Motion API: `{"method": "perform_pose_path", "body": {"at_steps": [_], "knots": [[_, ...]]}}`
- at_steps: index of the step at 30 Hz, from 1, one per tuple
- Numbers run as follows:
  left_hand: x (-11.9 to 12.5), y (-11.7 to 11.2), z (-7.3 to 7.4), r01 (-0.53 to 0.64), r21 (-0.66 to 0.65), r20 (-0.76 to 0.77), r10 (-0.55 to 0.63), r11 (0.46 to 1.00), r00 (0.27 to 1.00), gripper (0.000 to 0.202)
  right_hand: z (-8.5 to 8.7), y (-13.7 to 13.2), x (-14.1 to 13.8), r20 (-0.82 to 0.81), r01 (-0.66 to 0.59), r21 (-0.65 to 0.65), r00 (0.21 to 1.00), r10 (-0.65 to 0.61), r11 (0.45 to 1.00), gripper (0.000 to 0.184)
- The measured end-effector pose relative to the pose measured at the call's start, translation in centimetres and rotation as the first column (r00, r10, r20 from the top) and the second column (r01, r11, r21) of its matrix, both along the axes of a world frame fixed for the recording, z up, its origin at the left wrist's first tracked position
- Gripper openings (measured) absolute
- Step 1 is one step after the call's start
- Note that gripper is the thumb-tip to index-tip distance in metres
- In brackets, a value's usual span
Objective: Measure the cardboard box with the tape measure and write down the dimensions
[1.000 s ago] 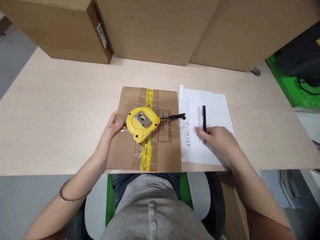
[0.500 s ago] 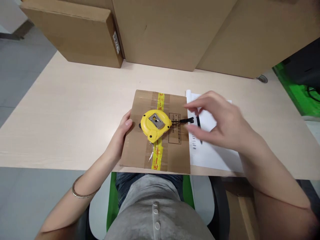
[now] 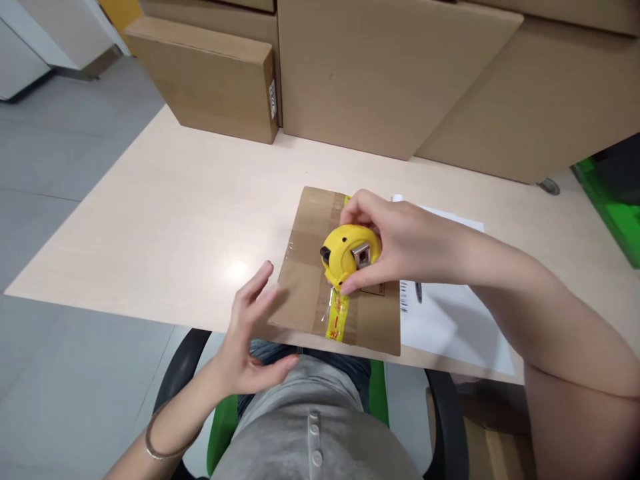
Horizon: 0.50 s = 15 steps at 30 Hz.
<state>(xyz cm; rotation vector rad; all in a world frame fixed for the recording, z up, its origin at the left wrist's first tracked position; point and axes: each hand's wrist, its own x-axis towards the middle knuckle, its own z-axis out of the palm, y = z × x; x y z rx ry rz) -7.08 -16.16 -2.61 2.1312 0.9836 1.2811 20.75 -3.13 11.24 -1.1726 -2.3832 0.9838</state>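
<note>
A round yellow tape measure (image 3: 347, 256) with a metal clip on top is held just above a flat cardboard parcel (image 3: 305, 293) sealed with clear and yellow tape. My right hand (image 3: 395, 240) is closed round the tape measure, thumb below and fingers over its top. My left hand (image 3: 250, 330) hovers open near the parcel's left front corner, fingers spread, touching nothing that I can see. A white sheet of paper (image 3: 450, 320) lies right of the parcel, and a black pen (image 3: 418, 291) on it is mostly hidden by my right arm.
Large cardboard boxes (image 3: 390, 73) line the back of the light wooden desk (image 3: 165, 220), with a smaller box (image 3: 210, 80) at the back left. A green bin (image 3: 615, 207) shows at the far right. My chair and lap are below the desk's front edge.
My right hand left the pen, crossed over to the parcel and closed on the tape measure. My left hand let go of the parcel's left edge and drew back, open. The view shifted left.
</note>
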Motion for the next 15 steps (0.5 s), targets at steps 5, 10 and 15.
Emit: {"method": "perform_pose_path", "body": {"at_steps": [5, 10, 15], "knots": [[1.3, -1.0, -1.3, -0.132, 0.472, -0.082, 0.192, 0.872, 0.978, 0.074, -0.1, 1.4, 2.3, -0.201, 0.184, -0.133, 0.957, -0.208, 0.974, 0.042], [2.8, -2.8, -2.1, -0.233, 0.378, -0.188, 0.321, 0.896, 0.928, 0.083, -2.5, 4.1, 4.8, -0.320, 0.487, -0.140, 0.802, -0.505, 0.862, 0.027], [3.3, -2.0, -2.5, -0.217, 0.020, -0.135, 0.218, 0.976, 0.967, 0.086, -4.8, 4.2, 5.6, -0.463, 0.519, -0.370, 0.616, -0.637, 0.771, 0.033]]}}
